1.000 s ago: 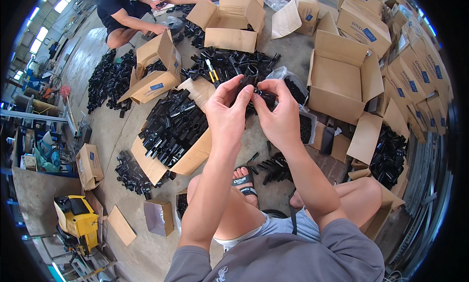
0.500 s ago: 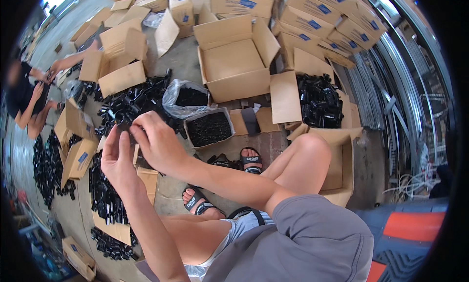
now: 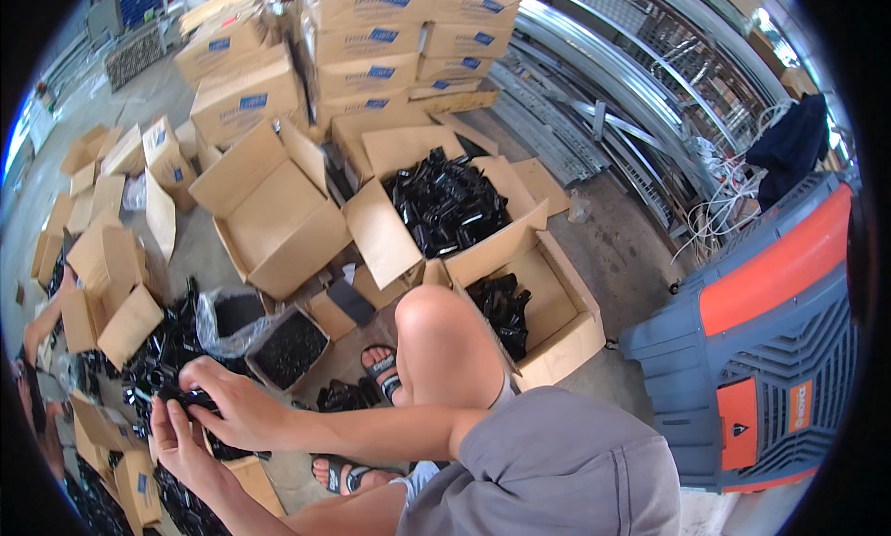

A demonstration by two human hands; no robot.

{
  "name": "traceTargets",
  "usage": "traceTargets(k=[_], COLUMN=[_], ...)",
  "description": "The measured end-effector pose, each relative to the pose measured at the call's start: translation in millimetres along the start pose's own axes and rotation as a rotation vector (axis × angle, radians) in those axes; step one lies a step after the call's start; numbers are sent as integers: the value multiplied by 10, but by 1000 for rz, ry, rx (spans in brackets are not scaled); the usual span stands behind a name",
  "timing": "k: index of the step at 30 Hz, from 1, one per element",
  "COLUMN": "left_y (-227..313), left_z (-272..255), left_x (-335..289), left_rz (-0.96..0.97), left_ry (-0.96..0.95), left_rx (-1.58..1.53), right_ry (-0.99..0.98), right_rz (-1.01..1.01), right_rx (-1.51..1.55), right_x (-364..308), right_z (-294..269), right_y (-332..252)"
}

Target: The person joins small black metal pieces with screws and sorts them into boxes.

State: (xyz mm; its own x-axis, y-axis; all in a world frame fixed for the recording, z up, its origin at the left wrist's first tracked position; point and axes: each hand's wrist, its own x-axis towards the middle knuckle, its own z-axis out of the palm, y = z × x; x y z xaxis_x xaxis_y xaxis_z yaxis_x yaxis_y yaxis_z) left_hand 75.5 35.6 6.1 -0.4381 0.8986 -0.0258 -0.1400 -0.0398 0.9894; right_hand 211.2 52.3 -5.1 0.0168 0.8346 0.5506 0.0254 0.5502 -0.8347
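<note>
My left hand (image 3: 192,457) is closed, thumb and fingertips pinching a small black plastic part (image 3: 191,399). My right hand (image 3: 243,408) bends over the same part from the right, its fingers closed on it. The part's exact shape is hard to make out against the heap of glossy black parts (image 3: 162,346) behind. Just right of the hands stands a small carton (image 3: 316,364) full of tiny black pieces. A clear plastic bag (image 3: 212,336) holding similar black pieces lies beside it.
By my knee are an open carton (image 3: 575,299) with some black parts and a fuller open carton (image 3: 379,230). A large open carton (image 3: 269,197) stands ahead, before stacked closed cartons (image 3: 371,44). At right are a grey-orange machine (image 3: 770,258) and metal profiles (image 3: 557,100). Another person's leg (image 3: 42,327) shows far left.
The view has swung to the right, so the cartons sit further left and the machine shows more. My hands are lower in the picture, still together, with the black part between them.
</note>
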Motion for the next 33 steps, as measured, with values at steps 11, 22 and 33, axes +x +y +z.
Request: traceTargets(k=[11,22,33], left_y=[407,329,-420], left_z=[1447,2576,2296], left_x=[-892,-2395,-2793], left_rz=[125,335,840], left_ry=[-491,-888,-1743], left_rx=[-105,166,1674], right_ry=[342,700,966], right_rz=[55,363,617], right_rx=[-309,-433,-1144], right_x=[-100,-1232,-3117], right_z=[-1451,-3004,-4898], right_y=[-872,-1246,-1])
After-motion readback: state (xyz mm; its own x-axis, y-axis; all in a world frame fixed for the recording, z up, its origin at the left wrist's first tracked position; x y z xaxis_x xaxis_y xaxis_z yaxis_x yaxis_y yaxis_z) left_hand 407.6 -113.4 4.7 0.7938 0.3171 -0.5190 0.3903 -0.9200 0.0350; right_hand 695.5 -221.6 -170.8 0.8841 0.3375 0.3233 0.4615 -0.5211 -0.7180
